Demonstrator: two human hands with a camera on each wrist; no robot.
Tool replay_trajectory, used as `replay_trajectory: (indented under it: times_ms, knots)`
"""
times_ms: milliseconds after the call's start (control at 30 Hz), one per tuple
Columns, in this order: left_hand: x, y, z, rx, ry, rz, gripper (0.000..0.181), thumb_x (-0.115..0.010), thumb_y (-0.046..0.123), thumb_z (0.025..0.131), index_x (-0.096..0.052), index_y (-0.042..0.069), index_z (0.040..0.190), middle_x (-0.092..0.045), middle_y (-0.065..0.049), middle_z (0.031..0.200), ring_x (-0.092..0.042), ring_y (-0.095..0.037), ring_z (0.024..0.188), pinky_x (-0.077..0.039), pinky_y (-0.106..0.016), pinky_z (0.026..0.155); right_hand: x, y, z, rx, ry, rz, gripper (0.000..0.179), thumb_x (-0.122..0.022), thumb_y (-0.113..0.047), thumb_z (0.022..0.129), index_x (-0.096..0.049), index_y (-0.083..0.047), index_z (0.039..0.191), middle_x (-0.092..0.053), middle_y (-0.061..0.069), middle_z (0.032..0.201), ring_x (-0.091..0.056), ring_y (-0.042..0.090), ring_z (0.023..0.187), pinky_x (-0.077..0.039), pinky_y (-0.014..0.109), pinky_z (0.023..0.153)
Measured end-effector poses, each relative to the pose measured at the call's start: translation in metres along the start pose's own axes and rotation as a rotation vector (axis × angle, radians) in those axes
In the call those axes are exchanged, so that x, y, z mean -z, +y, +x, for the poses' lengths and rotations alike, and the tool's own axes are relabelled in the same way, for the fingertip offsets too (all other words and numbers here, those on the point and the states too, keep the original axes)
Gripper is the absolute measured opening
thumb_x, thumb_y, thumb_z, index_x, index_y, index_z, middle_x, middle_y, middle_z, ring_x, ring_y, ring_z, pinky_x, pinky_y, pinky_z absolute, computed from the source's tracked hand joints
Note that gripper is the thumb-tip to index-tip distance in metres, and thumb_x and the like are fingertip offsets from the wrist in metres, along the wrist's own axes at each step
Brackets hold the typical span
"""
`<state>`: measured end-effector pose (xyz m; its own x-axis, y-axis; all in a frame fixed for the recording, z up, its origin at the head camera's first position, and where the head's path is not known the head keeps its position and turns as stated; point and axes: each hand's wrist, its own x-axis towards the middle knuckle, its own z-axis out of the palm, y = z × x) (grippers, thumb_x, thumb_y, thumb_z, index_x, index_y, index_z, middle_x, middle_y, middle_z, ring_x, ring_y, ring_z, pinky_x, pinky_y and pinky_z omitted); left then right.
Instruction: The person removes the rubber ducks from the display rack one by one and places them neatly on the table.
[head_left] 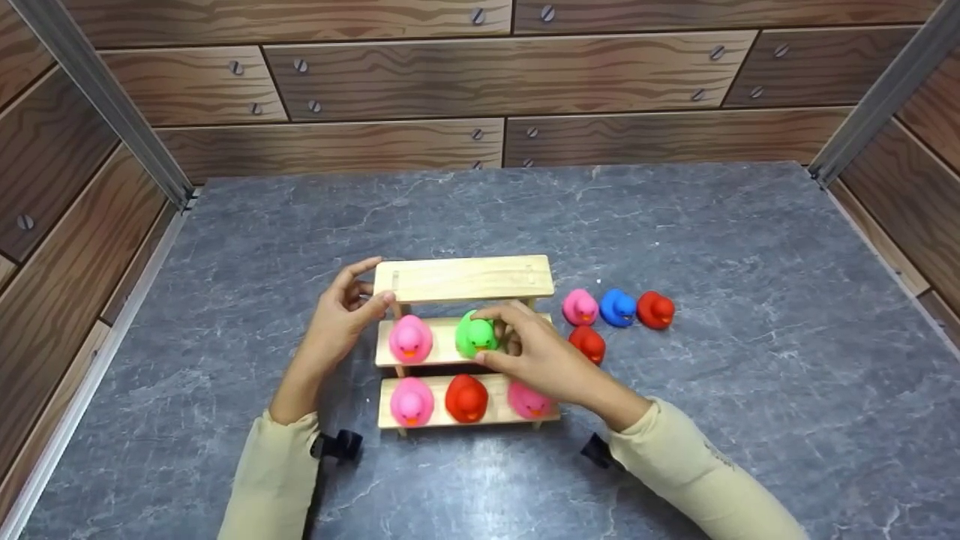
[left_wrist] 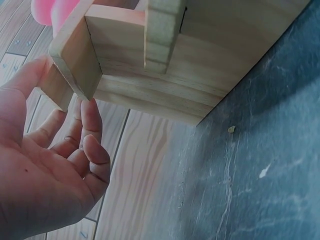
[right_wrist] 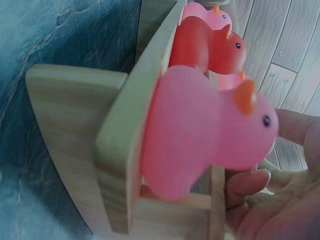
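Observation:
A three-step wooden stand (head_left: 465,277) stands on the marbled tabletop. My left hand (head_left: 334,322) grips the left end of its top step, thumb over the front edge; the left wrist view shows the fingers (left_wrist: 91,120) at the board's end. With thumb and index finger, my right hand (head_left: 544,356) pinches a green rubber duck (head_left: 472,336) on the middle step. To its left sits a pink duck (head_left: 410,341). Along the bottom step are a pink duck (head_left: 411,403), a red duck (head_left: 466,399) and another pink duck (head_left: 531,403), the last partly under my right hand.
Right of the stand, a pink duck (head_left: 580,309), a blue duck (head_left: 618,309) and a red duck (head_left: 656,311) form a row. Another red duck (head_left: 589,342) lies just before them, beside my right wrist. Wood-patterned walls (head_left: 510,82) enclose the tabletop (head_left: 750,300).

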<state>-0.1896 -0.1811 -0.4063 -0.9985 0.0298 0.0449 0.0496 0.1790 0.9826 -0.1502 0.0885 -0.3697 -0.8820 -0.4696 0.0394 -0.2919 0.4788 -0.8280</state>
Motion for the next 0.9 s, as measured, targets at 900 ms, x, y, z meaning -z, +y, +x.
replay_trajectory:
  times_ms: [900]
  knots:
    - [0.000, 0.000, 0.000, 0.004, -0.005, -0.007, 0.054, -0.065, 0.008, 0.091, -0.046, 0.010, 0.142, -0.064, 0.000, 0.084, -0.059, -0.010, 0.078, -0.052, -0.023, 0.078, 0.071, 0.040, -0.048, -0.038, 0.048, -0.005, 0.045, -0.073, -0.014, 0.086, -0.058, -0.001, 0.126, -0.059, 0.009, 0.090, -0.052, 0.010, 0.074, -0.046, 0.020, 0.064]
